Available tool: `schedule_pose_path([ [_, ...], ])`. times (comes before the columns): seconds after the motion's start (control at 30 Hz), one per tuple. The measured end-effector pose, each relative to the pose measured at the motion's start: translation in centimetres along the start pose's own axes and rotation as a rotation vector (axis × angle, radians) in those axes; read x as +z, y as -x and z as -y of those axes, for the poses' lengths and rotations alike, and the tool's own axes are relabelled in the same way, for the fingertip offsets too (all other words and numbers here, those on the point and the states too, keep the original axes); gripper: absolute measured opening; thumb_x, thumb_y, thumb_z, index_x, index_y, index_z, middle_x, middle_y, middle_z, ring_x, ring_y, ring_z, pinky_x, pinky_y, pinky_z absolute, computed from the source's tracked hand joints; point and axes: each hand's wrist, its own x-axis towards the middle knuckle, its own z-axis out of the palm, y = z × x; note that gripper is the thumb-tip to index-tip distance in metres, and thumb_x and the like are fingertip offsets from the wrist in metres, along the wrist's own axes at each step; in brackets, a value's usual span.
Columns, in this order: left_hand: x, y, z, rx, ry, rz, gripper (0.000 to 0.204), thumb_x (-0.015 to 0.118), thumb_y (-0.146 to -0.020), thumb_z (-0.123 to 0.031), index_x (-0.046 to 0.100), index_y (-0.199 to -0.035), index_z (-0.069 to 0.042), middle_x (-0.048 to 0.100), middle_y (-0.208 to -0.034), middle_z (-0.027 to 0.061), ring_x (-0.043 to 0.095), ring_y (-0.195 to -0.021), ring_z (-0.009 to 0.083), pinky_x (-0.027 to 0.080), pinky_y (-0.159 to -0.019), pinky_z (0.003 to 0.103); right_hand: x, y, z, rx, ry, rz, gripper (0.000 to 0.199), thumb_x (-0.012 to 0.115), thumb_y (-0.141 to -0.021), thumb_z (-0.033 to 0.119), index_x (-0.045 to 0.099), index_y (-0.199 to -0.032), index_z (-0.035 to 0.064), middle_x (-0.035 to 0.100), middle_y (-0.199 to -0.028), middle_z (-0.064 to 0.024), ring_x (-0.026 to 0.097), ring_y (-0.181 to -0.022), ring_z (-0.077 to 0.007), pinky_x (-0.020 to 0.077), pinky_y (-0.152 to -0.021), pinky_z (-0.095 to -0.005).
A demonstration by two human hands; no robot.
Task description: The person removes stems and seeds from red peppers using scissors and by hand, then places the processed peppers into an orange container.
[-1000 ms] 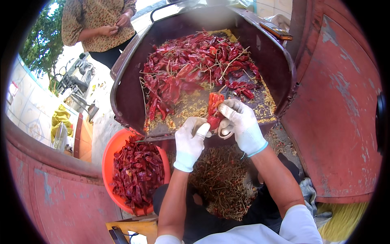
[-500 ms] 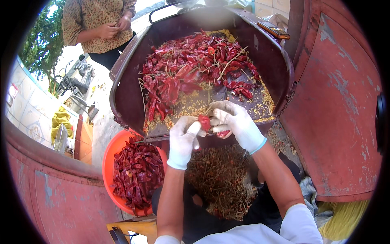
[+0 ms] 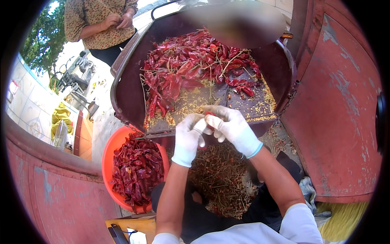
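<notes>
At my far left another person [image 3: 101,22] in a patterned top stands beyond the big dark metal tray [image 3: 126,81], hands together at the chest. Nearer me, low on the left, an orange basin [image 3: 109,154] sits full of dried red chillies. My left hand [image 3: 187,138], in a white glove, is curled closed, its fingertips pinching one end of a single red chilli [image 3: 209,114] just over the tray's near edge. My right hand [image 3: 233,128], gloved too, is closed on the same chilli from the other side, so the two hands touch. Beyond them the tray carries a heap of red chillies [image 3: 191,65] and scattered yellow seeds [image 3: 183,107]. Below my hands lies a pile of stems [image 3: 221,179]. A red metal wall [image 3: 337,114] stands at my right.
</notes>
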Motion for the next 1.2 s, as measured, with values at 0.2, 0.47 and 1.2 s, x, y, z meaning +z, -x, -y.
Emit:
schedule_pose_path([
  [0.2, -0.7, 0.3, -0.1, 0.114, -0.066, -0.068, 0.037, 0.056, -0.104, -0.031, 0.068, -0.117, 0.002, 0.073, -0.099, 0.0096, 0.067, -0.078, 0.0128, 0.055, -0.069, 0.026, 0.2, 0.2, 0.5, -0.048, 0.054, -0.191, 0.023, 0.061, -0.098, 0.017, 0.068, -0.110, -0.0017, 0.066, -0.073, -0.0039, 0.053, -0.047, -0.0059, 0.0415, -0.042, -0.0228],
  [0.47, -1.6, 0.1, 0.2, 0.325, 0.267, 0.057, 0.051, 0.059, -0.101, -0.039, 0.064, -0.122, 0.007, 0.058, -0.138, 0.0184, 0.058, -0.122, 0.0249, 0.044, -0.108, 0.041, 2.2, 1.0, 0.9, 0.066, 0.299, 0.178, 0.043, 0.076, -0.088, 0.034, 0.070, -0.113, 0.0000, 0.071, -0.078, -0.0107, 0.064, -0.068, -0.0132, 0.0523, -0.068, -0.0316],
  [1.2, -0.7, 2.3, 0.1, 0.560, -0.382, -0.283, 0.015, 0.073, -0.089, -0.009, 0.076, -0.102, -0.001, 0.074, -0.088, 0.0081, 0.067, -0.077, 0.0147, 0.052, -0.073, 0.027, 3.0, 1.6, -1.5, 0.143, 0.256, 0.184, 0.031, 0.073, -0.088, 0.029, 0.068, -0.099, 0.0006, 0.069, -0.075, -0.0150, 0.068, -0.072, -0.0285, 0.0510, -0.068, -0.0404],
])
